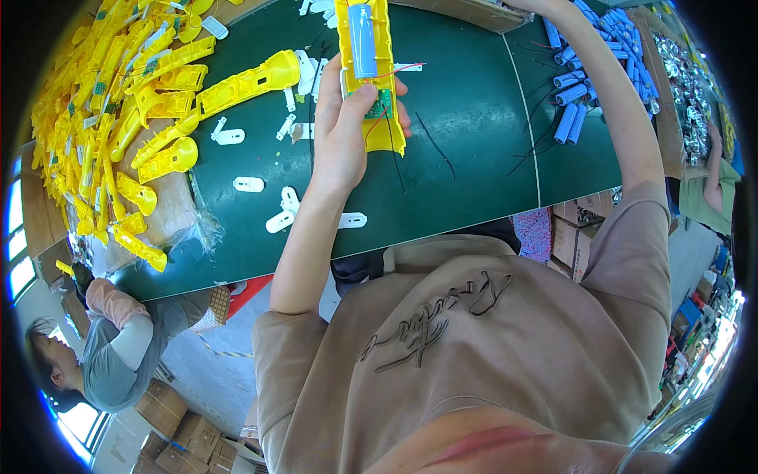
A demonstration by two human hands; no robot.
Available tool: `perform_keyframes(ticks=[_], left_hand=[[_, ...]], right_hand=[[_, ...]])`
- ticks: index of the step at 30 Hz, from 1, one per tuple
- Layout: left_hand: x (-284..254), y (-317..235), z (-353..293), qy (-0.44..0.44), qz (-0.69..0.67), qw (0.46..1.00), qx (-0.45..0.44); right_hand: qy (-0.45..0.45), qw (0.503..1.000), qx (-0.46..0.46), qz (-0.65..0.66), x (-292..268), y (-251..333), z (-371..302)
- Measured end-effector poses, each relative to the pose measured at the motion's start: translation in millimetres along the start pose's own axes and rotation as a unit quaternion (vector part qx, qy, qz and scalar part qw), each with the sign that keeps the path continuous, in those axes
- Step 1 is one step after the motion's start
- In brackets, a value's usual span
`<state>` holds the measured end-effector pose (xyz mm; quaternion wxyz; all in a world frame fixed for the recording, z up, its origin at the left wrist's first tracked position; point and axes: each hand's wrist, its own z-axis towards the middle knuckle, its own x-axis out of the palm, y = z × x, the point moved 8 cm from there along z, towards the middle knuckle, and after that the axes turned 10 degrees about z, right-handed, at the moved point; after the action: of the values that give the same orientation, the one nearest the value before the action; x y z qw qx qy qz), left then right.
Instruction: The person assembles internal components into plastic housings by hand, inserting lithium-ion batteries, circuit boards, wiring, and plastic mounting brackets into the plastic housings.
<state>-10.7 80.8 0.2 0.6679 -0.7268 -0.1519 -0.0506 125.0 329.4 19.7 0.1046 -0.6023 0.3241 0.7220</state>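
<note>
My left hand (pixel 346 130) is closed round a long yellow plastic housing half (pixel 379 140), its thumb pressed near a green circuit board (pixel 379 106) inside. A blue cylindrical battery (pixel 362 43) lies in the same housing, above the thumb. Thin red and black wires trail from the board over the table. At the top edge, beside a cardboard rim, my right hand (pixel 527 4) is mostly cut off. Its fingers cannot be made out, nor whether it holds anything.
Yellow housings (pixel 103 118) are heaped at the left on cardboard. White plastic pieces (pixel 249 184) lie scattered on the green table (pixel 466 170). Blue batteries with wires (pixel 572 93) are piled at the right, beside a box of shiny parts (pixel 688 95). Another person (pixel 118 347) sits at the lower left.
</note>
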Motion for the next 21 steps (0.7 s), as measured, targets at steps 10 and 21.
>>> perform_keyframes(ticks=[10,21], left_hand=[[4,-5,-2,-0.012,0.046,0.998,0.03],[5,-1,-1,-0.024,0.036,0.999,-0.005]], right_hand=[[-0.053,0.965,0.06,0.248,-18,15,-12],[-0.084,0.868,0.012,0.489,-28,34,-34]])
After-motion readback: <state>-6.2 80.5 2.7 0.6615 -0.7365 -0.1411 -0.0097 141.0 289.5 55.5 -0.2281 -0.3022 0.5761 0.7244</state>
